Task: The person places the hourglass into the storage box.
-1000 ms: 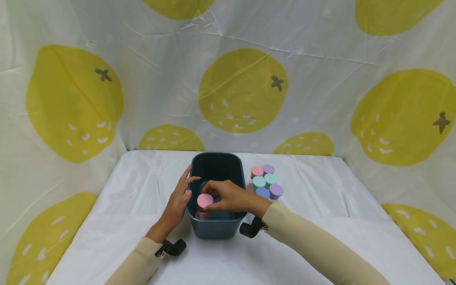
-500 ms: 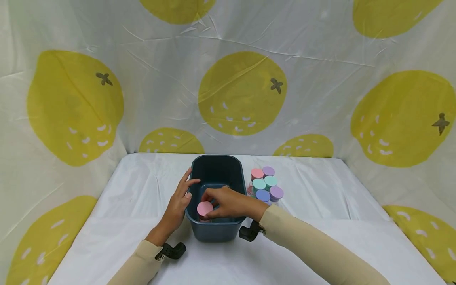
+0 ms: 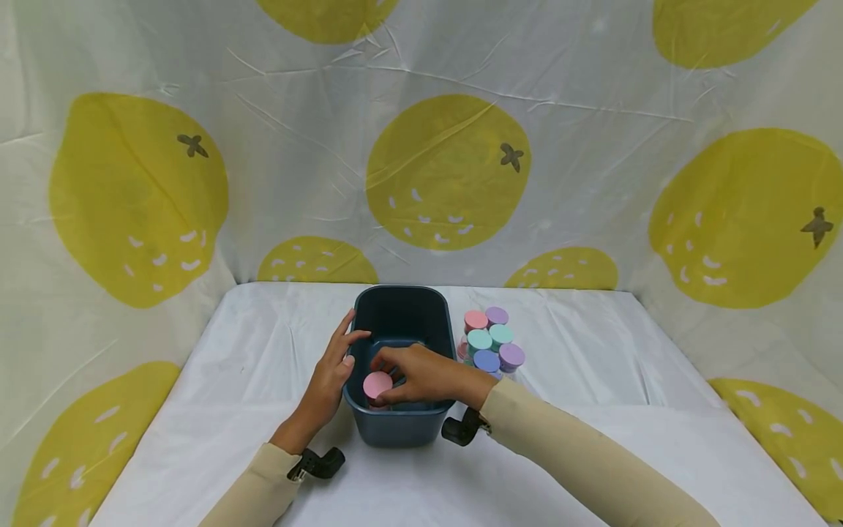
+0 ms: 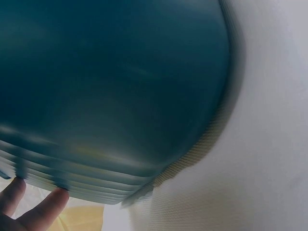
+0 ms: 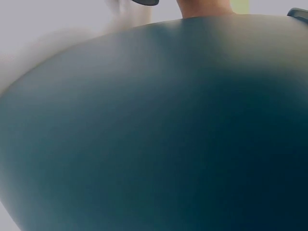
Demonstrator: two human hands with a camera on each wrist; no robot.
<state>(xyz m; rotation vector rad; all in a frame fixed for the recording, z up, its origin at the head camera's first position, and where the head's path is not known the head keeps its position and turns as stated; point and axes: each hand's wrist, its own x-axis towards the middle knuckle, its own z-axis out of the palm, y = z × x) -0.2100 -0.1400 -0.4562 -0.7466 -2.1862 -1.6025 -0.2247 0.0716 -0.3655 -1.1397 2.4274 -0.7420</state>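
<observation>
A dark teal plastic bin (image 3: pixel 403 432) stands on the white cloth in the head view. My right hand (image 3: pixel 421 375) reaches over its right rim and pinches a small jar with a pink lid (image 3: pixel 377 384) low in the bin's near left corner; the jar's body is mostly hidden. On the left rim my left hand (image 3: pixel 327 369) rests with fingers extended. Fingertips (image 4: pixel 53 204) of it touch the ridged edge of the bin in the left wrist view. Only the bin's outer wall (image 5: pixel 144 120) fills most of the right wrist view.
Just right of the bin, several small clear jars stand close together, among them ones with a coral lid (image 3: pixel 476 320), a mint lid (image 3: pixel 479 340), a blue lid (image 3: pixel 486 360) and a purple lid (image 3: pixel 511 356). A lemon-print cloth (image 3: pixel 448 172) hangs behind.
My right hand has lowered the pink-lidded jar deeper into the bin's near left corner. In the last half second it has barely shifted. My left hand stays on the rim.
</observation>
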